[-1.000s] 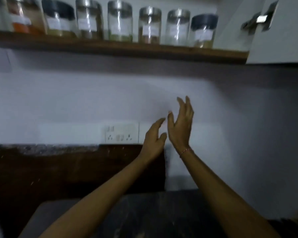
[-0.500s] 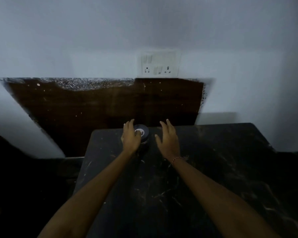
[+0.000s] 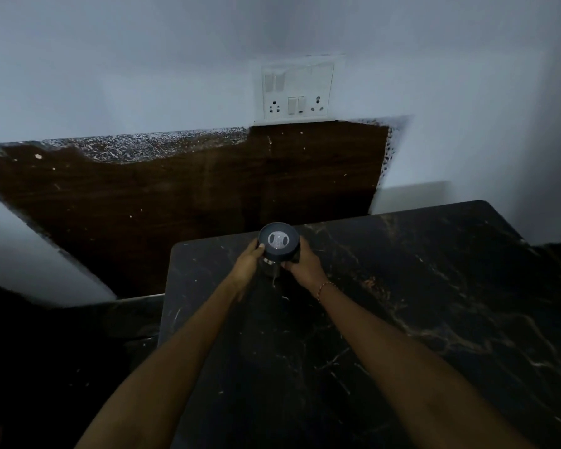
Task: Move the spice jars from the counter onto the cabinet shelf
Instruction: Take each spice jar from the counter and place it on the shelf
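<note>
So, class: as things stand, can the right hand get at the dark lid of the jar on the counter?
Probably yes. The right hand already grips the jar from its right side, the left hand opposite; the lid's top faces up, uncovered.

Black counter [image 3: 402, 319], pale veins; dark-lidded jar [image 3: 278, 243]; brown speckled backsplash [image 3: 175, 196].

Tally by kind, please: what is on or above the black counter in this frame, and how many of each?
Spice jar: 1, dark lid, gripped on both sides
Hands: 2, left hand and right hand
Switch and socket plate: 1
Total: 4
</note>
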Available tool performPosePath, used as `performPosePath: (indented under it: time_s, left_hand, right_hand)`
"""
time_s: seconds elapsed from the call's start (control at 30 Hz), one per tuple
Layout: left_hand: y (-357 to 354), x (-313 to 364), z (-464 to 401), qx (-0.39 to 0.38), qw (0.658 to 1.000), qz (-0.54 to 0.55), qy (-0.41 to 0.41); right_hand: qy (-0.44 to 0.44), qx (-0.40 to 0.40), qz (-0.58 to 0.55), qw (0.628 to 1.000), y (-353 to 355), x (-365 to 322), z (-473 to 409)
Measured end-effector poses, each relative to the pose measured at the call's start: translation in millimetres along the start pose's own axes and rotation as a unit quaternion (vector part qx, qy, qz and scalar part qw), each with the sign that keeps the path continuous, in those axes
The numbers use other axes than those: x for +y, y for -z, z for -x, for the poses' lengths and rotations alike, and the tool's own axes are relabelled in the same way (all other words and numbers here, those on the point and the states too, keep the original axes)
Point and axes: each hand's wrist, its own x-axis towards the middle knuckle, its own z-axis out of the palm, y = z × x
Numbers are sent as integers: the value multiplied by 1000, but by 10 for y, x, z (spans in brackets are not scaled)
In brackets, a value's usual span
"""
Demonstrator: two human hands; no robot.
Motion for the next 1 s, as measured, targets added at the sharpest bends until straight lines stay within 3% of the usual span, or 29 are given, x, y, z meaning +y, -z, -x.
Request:
performPosePath:
  time_s: [0.1,0.23,0.37,0.47,0.6,0.67,0.73,0.8,0.9,1.0]
  left_hand:
    - [-42,93,76,-30,998,-39,-42]
    - [-102,360,169,-52,981,-116,-145]
    - [-312,690,191,10,955,-210,-211]
    - [-459,901,233,51,943,-217,-247]
    - [-518,1192,389,27,975,-66,-210]
    - [-536,1326,516,-37,982,63,-176]
    - [-609,1427,640,-150,957,183,-167]
    - [-737,1505,765,-207,925,270,-167]
    - [-920,1607,922,-193,914,312,-170]
    - [-1111,1691,1060,-137,939,240,-204]
  right_hand:
    - [11,64,-41,997,78,-47,26]
    - [41,71,-41,996,346,-218,119]
    - [86,61,-47,993,615,-455,307]
    - [136,84,8,987,816,-679,467]
    - [188,122,60,973,1168,-919,650]
    - [191,82,22,978,1384,-1011,731]
    - [134,1,-65,989,1528,-1082,809]
    - [88,-71,-127,986,1599,-1122,884]
    - [105,-111,-172,973,1653,-1136,967]
    - [157,-19,-156,975,1684,-1154,1042]
